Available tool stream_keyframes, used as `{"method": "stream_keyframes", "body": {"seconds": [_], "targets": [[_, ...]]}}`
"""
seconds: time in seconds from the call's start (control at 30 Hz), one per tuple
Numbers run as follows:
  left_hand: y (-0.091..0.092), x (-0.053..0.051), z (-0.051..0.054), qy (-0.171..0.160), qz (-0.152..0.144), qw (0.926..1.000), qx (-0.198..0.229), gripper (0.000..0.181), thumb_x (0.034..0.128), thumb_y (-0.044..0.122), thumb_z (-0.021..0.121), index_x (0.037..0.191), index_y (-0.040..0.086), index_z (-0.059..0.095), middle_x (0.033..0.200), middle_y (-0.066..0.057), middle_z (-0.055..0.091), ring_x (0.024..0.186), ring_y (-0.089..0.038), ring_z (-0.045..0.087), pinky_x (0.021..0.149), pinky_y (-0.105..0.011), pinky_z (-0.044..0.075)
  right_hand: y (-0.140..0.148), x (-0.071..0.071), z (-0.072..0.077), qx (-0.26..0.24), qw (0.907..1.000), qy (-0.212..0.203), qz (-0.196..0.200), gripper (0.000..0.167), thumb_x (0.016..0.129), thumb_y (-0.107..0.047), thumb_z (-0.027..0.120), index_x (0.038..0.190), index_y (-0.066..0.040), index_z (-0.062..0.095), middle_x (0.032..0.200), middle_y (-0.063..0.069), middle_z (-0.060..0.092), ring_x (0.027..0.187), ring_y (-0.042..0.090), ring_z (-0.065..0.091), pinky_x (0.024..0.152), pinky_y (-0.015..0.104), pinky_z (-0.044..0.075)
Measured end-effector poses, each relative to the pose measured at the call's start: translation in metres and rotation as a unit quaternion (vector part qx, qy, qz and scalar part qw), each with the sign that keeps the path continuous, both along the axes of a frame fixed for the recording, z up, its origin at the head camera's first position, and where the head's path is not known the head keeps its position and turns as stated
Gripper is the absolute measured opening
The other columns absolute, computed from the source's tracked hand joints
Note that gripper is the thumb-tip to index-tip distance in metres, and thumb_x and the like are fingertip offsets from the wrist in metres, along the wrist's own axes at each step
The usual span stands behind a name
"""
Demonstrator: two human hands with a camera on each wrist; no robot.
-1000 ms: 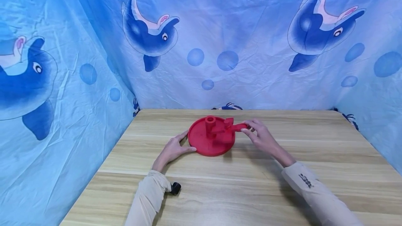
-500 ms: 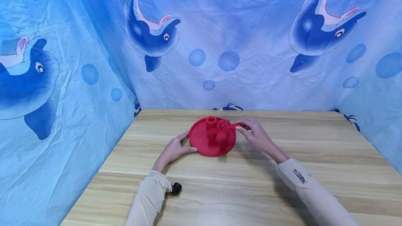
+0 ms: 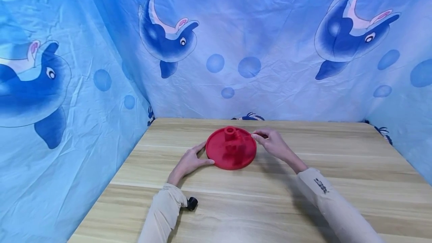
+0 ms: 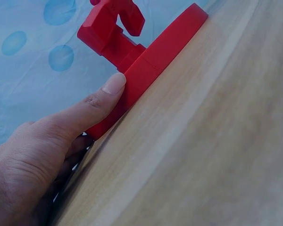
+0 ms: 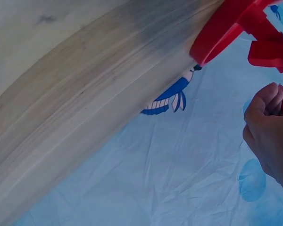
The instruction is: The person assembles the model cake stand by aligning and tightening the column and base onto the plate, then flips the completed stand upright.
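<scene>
A round red base [image 3: 216,153] with a raised rim lies on the table, a hollow red post [image 3: 230,135] rising from it. My left hand [image 3: 189,163] holds the base's left rim; in the left wrist view the thumb presses the rim's side. At the right, my right hand [image 3: 274,144] pinches a small red piece with arms [image 5: 269,54] by its end. That piece is over the base beside the post. In the head view, red against red blurs its outline, so whether it touches the post cannot be told.
The base rests on a wood-grain table [image 3: 243,205] towards its far edge. Blue curtains [image 3: 270,96] with dolphin prints stand behind and at the sides. A small black device [image 3: 192,203] sits at the left sleeve cuff.
My right hand has moved left with the red piece, bringing it from the base's right edge in towards the post. The left hand stays on the rim. The head view shifts slightly.
</scene>
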State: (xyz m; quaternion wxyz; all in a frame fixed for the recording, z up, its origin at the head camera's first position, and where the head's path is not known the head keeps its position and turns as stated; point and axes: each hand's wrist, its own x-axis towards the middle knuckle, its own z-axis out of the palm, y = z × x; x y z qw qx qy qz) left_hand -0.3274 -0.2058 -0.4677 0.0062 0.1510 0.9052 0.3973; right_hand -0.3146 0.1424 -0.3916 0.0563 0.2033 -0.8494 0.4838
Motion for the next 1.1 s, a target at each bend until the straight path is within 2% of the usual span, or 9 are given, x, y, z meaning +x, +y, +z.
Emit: {"method": "stream_keyframes", "body": {"seconds": [0.13, 0.3, 0.47, 0.57, 0.7, 0.8, 1.1], "targets": [[0.000, 0.001, 0.001, -0.003, 0.000, 1.0000, 0.004, 0.096, 0.0816, 0.053, 0.086, 0.160, 0.020, 0.042, 0.159, -0.013, 0.044, 0.145, -0.034, 0.040, 0.115, -0.056, 0.038, -0.003, -0.002, 0.004, -0.036, 0.9963, -0.078, 0.007, 0.036, 0.108, -0.022, 0.058, 0.129, 0.005, 0.068, 0.121, 0.023, 0.069, 0.112, 0.044, 0.065, 0.098, 0.056, 0.053], [0.000, 0.001, 0.000, 0.002, 0.001, 1.0000, 0.007, 0.096, 0.0811, 0.053, 0.086, 0.160, 0.020, 0.043, 0.158, -0.014, 0.046, 0.145, -0.034, 0.041, 0.115, -0.056, 0.038, -0.008, -0.005, 0.009, -0.092, 0.9831, -0.158, 0.013, 0.044, 0.109, -0.023, 0.057, 0.137, 0.011, 0.059, 0.127, 0.026, 0.066, 0.118, 0.048, 0.062, 0.104, 0.051, 0.050], [-0.001, 0.000, 0.000, 0.004, 0.003, 0.9999, 0.012, 0.095, 0.0799, 0.051, 0.088, 0.159, 0.021, 0.045, 0.157, -0.012, 0.047, 0.145, -0.032, 0.042, 0.115, -0.054, 0.038, -0.012, -0.007, 0.012, -0.156, 0.9613, -0.227, 0.016, 0.044, 0.109, -0.019, 0.054, 0.140, 0.012, 0.055, 0.133, 0.026, 0.062, 0.123, 0.048, 0.057, 0.109, 0.050, 0.046], [-0.001, 0.000, 0.000, 0.004, 0.003, 0.9999, 0.011, 0.095, 0.0800, 0.051, 0.088, 0.159, 0.021, 0.044, 0.157, -0.012, 0.047, 0.145, -0.032, 0.042, 0.115, -0.054, 0.038, -0.015, -0.009, 0.013, -0.192, 0.9466, -0.259, 0.009, 0.045, 0.109, -0.020, 0.055, 0.140, 0.013, 0.054, 0.126, 0.021, 0.063, 0.115, 0.039, 0.062, 0.109, 0.047, 0.047], [-0.001, 0.000, 0.000, 0.005, 0.000, 1.0000, 0.007, 0.096, 0.0804, 0.052, 0.087, 0.160, 0.022, 0.044, 0.158, -0.012, 0.046, 0.145, -0.032, 0.041, 0.115, -0.054, 0.038, -0.020, -0.012, 0.012, -0.233, 0.9300, -0.284, 0.005, 0.049, 0.109, -0.022, 0.057, 0.141, 0.014, 0.053, 0.108, 0.014, 0.067, 0.092, 0.018, 0.067, 0.100, 0.037, 0.054], [0.000, -0.001, 0.000, 0.006, 0.000, 1.0000, 0.005, 0.096, 0.0803, 0.053, 0.087, 0.160, 0.022, 0.043, 0.158, -0.012, 0.045, 0.146, -0.032, 0.040, 0.116, -0.053, 0.037, -0.023, -0.015, 0.011, -0.256, 0.9195, -0.298, -0.001, 0.051, 0.108, -0.024, 0.058, 0.143, 0.013, 0.051, 0.100, 0.012, 0.068, 0.083, 0.012, 0.067, 0.092, 0.030, 0.058], [0.000, 0.000, 0.000, 0.003, 0.003, 1.0000, 0.003, 0.097, 0.0802, 0.053, 0.087, 0.160, 0.019, 0.043, 0.158, -0.013, 0.046, 0.146, -0.033, 0.040, 0.116, -0.053, 0.037, -0.029, -0.021, 0.010, -0.275, 0.9148, -0.296, -0.002, 0.055, 0.108, -0.026, 0.058, 0.144, 0.015, 0.048, 0.087, 0.008, 0.072, 0.077, 0.011, 0.072, 0.077, 0.024, 0.060]]}}
